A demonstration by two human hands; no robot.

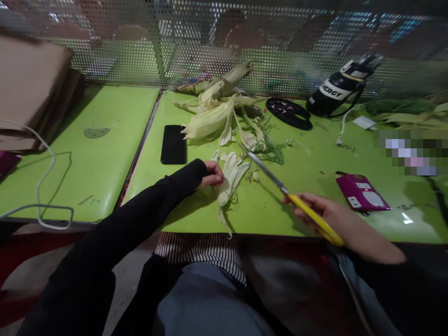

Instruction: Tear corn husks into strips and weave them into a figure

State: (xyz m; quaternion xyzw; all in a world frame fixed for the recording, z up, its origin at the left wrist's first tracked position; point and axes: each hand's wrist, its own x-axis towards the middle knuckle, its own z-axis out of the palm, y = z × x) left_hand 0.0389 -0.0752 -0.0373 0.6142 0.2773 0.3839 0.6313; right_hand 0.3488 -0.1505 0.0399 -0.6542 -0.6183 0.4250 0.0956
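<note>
My left hand (212,174), its wrist covered by a black sleeve, has its fingers pinched at the left edge of a pale corn husk flower (230,175) lying on the green table. A thin husk strip trails from it to the front edge. Over the table on the right, my right hand (315,210) is closed around yellow-handled scissors (310,214), seen nearly edge-on. Their long metal blades point up and left, toward a larger pile of corn husks (213,119). Beside that pile lie tangled green strands (271,144).
A black phone (173,144) lies left of the husks. Behind are a black oval palette-like piece (289,113) and a tilted black bottle (336,88). A purple power strip (362,192) sits right, brown paper bags (31,88) left. A perforated metal screen (133,42) borders the back.
</note>
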